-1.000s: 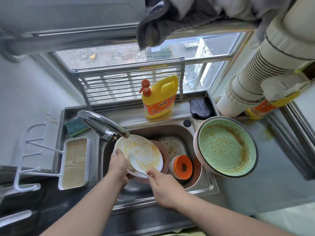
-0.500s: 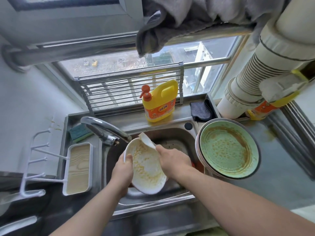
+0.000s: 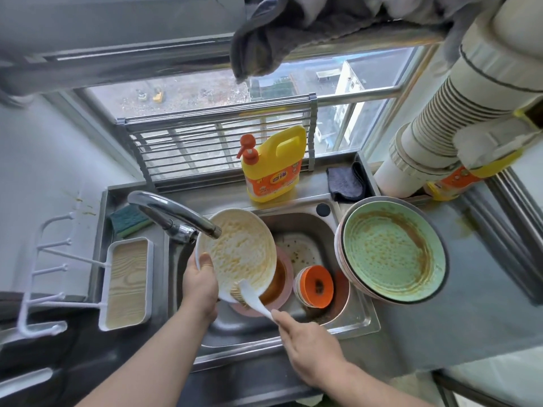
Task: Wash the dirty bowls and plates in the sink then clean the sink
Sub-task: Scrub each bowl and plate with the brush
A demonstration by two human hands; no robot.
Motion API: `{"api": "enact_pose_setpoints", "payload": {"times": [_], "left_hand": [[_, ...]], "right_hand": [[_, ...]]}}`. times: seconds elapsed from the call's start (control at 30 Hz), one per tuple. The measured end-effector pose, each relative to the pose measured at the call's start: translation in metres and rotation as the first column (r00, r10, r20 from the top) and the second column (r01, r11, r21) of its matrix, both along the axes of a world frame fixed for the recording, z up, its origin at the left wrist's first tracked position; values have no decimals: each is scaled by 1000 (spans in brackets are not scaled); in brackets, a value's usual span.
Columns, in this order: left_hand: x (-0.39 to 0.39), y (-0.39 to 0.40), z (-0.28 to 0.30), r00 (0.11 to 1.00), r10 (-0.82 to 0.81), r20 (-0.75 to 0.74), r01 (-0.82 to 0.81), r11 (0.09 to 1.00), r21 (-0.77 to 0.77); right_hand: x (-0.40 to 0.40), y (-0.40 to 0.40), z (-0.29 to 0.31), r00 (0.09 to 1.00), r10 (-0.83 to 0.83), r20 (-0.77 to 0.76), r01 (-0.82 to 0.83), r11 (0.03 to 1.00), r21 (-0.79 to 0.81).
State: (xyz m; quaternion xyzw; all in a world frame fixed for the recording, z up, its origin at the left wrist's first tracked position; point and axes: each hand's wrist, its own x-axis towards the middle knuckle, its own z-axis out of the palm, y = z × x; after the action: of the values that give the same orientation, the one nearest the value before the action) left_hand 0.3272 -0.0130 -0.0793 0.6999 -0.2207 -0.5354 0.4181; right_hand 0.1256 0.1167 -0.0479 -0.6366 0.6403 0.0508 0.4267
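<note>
My left hand [image 3: 200, 284] grips the lower left rim of a white plate [image 3: 238, 251] smeared with yellow sauce, tilted over the steel sink [image 3: 357, 314] under the tap [image 3: 173, 211]. My right hand [image 3: 308, 343] holds the white handle of a dish brush [image 3: 249, 296] whose bristles touch the plate's lower edge. In the sink lie a pink plate [image 3: 280, 284], a dirty white plate [image 3: 299, 251] and an orange bowl [image 3: 316, 286]. A stained green plate [image 3: 390, 251] tops a stack on the sink's right edge.
A yellow detergent bottle [image 3: 273, 165] stands behind the sink, next to a dark cloth [image 3: 345, 180]. A green sponge [image 3: 129, 221] and a white soap tray [image 3: 126, 284] sit at the left. A white ribbed duct [image 3: 440, 121] hangs at the right, a grey towel [image 3: 279, 33] overhead.
My right hand has drawn back from the plate's upper face toward me, dragging the brush down to the plate's lower edge. The plate now tilts more upright under the tap.
</note>
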Motion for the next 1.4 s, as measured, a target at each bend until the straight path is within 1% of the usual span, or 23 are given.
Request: {"api": "enact_pose_setpoints", "payload": {"times": [0.07,0.17,0.23,0.3,0.37,0.47,0.53,0.6,0.67,0.73,0.8,0.87,0.93,1.0,1.07,1.13,1.2,1.23,1.3,1.37,1.4], "left_hand": [[1,-2,-3,999,-23,25,23,1000,5],[9,-2,-6,975,-187,124,185,982,22],[6,2,-5,973,-216,83,213,976,48],[-6,5,0,978,-207,13,206,976,63],[-19,4,8,984,-173,-50,177,977,117],[-21,-5,13,991,-27,-133,54,977,204],[-14,-11,10,987,34,-158,0,977,214],[-7,-11,4,989,61,-137,-36,983,178],[-2,-9,-2,995,44,-94,-29,987,155],[2,-8,-9,997,-17,-70,27,990,137],[1,-9,-10,996,-39,-75,47,992,115],[-5,-10,-5,995,-4,-102,13,996,90],[-16,-8,-1,985,34,-169,-20,997,79],[-27,-2,0,967,58,-249,-36,995,93],[-30,2,1,961,93,-261,-65,991,114],[-20,2,-3,972,67,-224,-51,996,77],[-6,-2,-8,986,9,-164,-1,999,47],[-1,-3,-9,990,-14,-140,21,999,49],[4,-3,-8,993,-63,-96,70,995,73],[-3,3,-4,991,-115,-75,123,986,112],[-11,6,-1,986,-143,-86,154,978,140]], "right_hand": [[-23,-9,-4,998,3,-70,-3,1000,2],[-55,-40,-9,980,-73,-184,69,997,-31],[-51,-67,-7,976,-114,-184,96,990,-103],[-25,-87,-1,986,-121,-111,105,984,-142],[9,-88,6,996,-92,-14,90,988,-122],[38,-55,15,995,-25,97,33,996,-78],[29,-34,20,993,15,114,-8,998,-65],[5,-21,18,993,90,73,-87,995,-46],[-25,-17,13,987,161,-26,-161,987,-21],[-55,-21,8,976,170,-134,-174,984,-20],[-75,-30,5,966,162,-200,-171,985,-30],[-74,-34,6,958,205,-200,-214,976,-24],[-50,-35,14,959,258,-119,-263,964,-29],[-23,-34,21,978,209,-6,-209,976,-69],[-10,-33,21,989,140,46,-136,987,-85],[-21,-29,15,990,142,-1,-142,988,-59],[-46,-25,7,986,134,-100,-136,991,-8],[-59,-25,4,982,108,-154,-107,994,11],[-75,-35,0,976,18,-215,-20,1000,-8],[-67,-55,-4,975,-79,-208,65,995,-73],[-54,-67,-7,977,-121,-177,106,990,-91]]}}
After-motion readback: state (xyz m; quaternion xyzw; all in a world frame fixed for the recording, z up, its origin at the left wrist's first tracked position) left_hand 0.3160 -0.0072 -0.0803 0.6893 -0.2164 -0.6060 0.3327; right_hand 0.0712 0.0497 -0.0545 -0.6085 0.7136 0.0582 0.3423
